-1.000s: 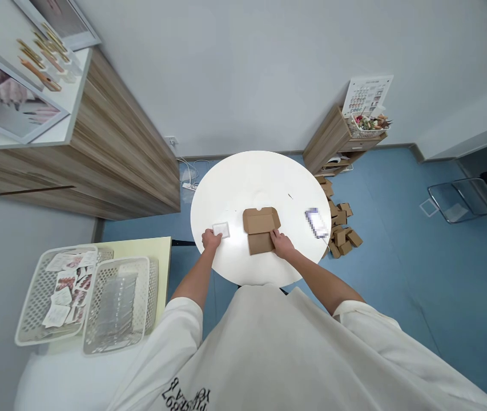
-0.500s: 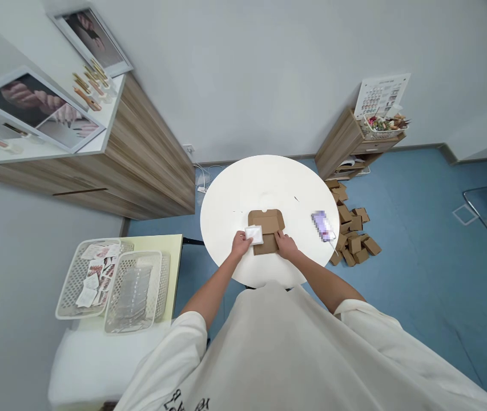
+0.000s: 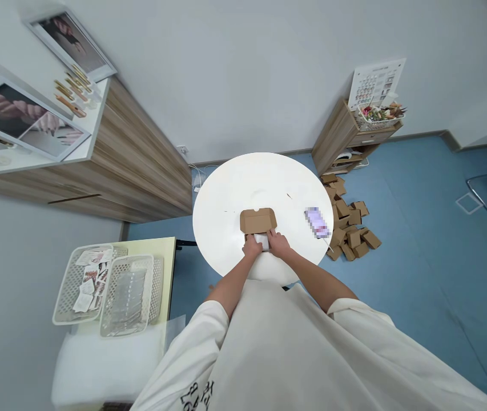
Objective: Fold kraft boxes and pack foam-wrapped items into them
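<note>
An open cardboard box (image 3: 258, 221) lies on the round white table (image 3: 221, 200), its lid flap raised on the far side. Inside its tray sits a flat white packet (image 3: 262, 240), partly covered by fingers. My left hand (image 3: 252, 247) is closed at the left side, its fingers on the packet. At the box's right wall, my right hand (image 3: 279, 244) is closed with its fingers gripping the cardboard edge. The fingertips of both hands are partly hidden.
A blurred purple phone (image 3: 317, 222) with a cable lies on the table's right side. Several folded cardboard boxes (image 3: 354, 237) are heaped on the floor. To the left, white baskets (image 3: 154, 297) hold cards and clear packets, near a wooden cabinet (image 3: 140, 154).
The white packet has moved from beside the box's left edge into its tray. My left hand went right with it; my right hand shifted slightly, still at the box's right side.
</note>
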Motion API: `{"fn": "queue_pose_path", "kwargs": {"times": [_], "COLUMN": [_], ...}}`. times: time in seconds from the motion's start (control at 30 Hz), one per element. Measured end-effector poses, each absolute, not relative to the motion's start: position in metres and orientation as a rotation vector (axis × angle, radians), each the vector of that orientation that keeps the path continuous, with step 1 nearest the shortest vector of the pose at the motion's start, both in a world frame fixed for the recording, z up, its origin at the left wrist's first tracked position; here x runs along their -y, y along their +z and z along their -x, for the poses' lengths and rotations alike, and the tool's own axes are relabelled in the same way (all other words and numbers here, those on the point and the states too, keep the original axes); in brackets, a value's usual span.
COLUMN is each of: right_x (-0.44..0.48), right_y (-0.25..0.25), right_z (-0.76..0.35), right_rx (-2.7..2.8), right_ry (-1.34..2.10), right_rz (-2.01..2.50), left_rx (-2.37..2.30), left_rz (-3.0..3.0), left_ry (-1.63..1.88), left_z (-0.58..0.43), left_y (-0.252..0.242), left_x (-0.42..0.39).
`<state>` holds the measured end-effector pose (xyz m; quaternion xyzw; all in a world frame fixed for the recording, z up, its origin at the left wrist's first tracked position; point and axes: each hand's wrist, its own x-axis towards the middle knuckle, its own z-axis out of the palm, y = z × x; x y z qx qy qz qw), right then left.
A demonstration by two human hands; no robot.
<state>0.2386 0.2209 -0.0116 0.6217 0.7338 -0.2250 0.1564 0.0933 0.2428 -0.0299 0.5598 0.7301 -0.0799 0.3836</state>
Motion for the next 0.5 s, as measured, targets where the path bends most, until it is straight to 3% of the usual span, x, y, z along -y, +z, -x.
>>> {"fn": "queue_pose_path", "kwargs": {"times": [0.17,0.3,0.5], "right_x": [-0.22,-0.22,-0.219], "right_y": [-0.013,-0.016,-0.018], "right_z": [-0.24,-0.24,-0.241], "right_rx": [-2.122,-2.13,-2.15], "right_ry": [-0.63,-0.608,-0.621], "right_rz": [-1.775,-1.765,-1.774], "left_rx": [-1.791,-1.47,-1.197], "left_rz": [-1.777,-2.144,-2.254], "left_ry": [-0.152,-0.174,-0.282], "left_z": [-0.092,-0.087,-0.081], "left_y": [-0.02,-0.012,-0.016], "left_x": [-0.229,-0.218,-0.211]}}
